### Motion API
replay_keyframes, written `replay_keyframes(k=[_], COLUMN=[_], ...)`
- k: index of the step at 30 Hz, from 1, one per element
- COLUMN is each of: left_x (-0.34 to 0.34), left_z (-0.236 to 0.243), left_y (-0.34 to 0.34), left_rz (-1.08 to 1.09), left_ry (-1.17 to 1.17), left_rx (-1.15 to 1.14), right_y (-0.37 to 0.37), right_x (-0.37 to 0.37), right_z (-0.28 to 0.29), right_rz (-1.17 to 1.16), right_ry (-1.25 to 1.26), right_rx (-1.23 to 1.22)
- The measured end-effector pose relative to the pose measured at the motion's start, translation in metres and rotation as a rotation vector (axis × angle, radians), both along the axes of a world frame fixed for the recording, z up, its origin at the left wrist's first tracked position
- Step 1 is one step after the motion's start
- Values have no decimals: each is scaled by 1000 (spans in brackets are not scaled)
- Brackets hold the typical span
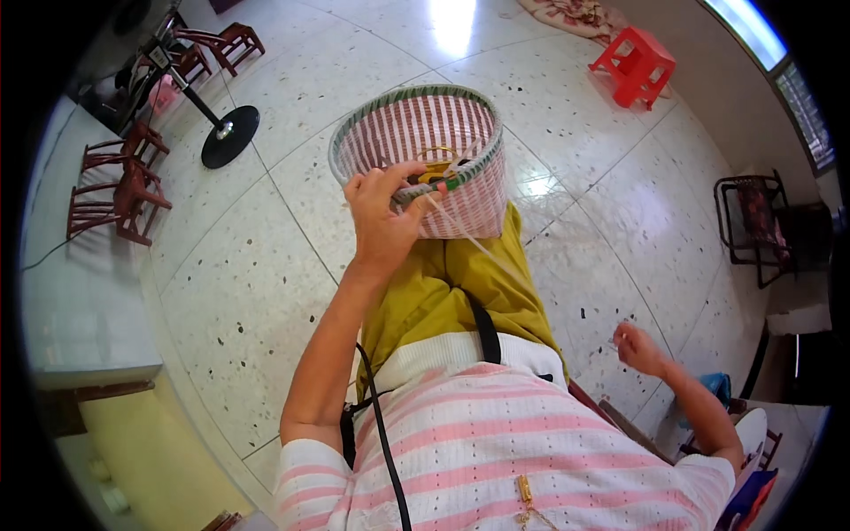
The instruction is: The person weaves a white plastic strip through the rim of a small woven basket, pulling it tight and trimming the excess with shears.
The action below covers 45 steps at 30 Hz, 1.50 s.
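A red-and-white woven basket [481,203] with a green-and-white rim stands upright by my knees. My left hand [385,212] is closed on its near rim, thumb outside and fingers reaching over the edge. A thin white strip [485,251] runs from the rim beside my thumb down to the right and grows faint over the floor. It lines up with my right hand [639,349], which is held out at my right side with the fingers closed. The strip's far end is too fine to make out there. Something yellow [432,166] shows inside the basket, partly hidden.
A red plastic stool [633,67] stands at the far right, near crumpled cloth [580,16]. A round black stand base [230,137] and small wooden chairs [133,199] are on the left. A dark-framed chair [757,221] is at the right wall.
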<state>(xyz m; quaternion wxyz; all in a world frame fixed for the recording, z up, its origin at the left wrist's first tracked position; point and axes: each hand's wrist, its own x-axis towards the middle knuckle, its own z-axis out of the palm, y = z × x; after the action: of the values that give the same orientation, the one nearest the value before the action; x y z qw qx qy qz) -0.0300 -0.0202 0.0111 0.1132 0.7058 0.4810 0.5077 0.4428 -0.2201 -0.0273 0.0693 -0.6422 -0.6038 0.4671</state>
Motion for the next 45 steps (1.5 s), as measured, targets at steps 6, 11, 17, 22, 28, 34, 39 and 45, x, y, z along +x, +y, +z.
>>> replay_keyframes(k=[6, 11, 17, 22, 28, 34, 39, 45], left_x=[-18, -23, -16, -13, -12, -19, -21, -20], left_z=[2, 3, 2, 5, 10, 7, 5, 6], left_y=[0, 0, -2, -7, -4, -4, -4, -3], left_rz=[-143, -191, -153, -153, -186, -226, -218, -234], left_ry=[120, 195, 283, 236, 254, 242, 245, 217], left_rx=[28, -30, -42, 19, -68, -88, -66, -57], right_y=[115, 176, 227, 271, 306, 310, 309, 309], right_x=[-115, -190, -252, -281, -296, -303, -303, -304], right_z=[107, 143, 157, 155, 126, 114, 99, 97], right_rz=[-175, -70, 101, 508, 469, 443, 454, 520], right_ry=[649, 1122, 1002, 394, 379, 415, 458, 349], right_rx=[-32, -148, -94, 454, 160, -106, -100, -127])
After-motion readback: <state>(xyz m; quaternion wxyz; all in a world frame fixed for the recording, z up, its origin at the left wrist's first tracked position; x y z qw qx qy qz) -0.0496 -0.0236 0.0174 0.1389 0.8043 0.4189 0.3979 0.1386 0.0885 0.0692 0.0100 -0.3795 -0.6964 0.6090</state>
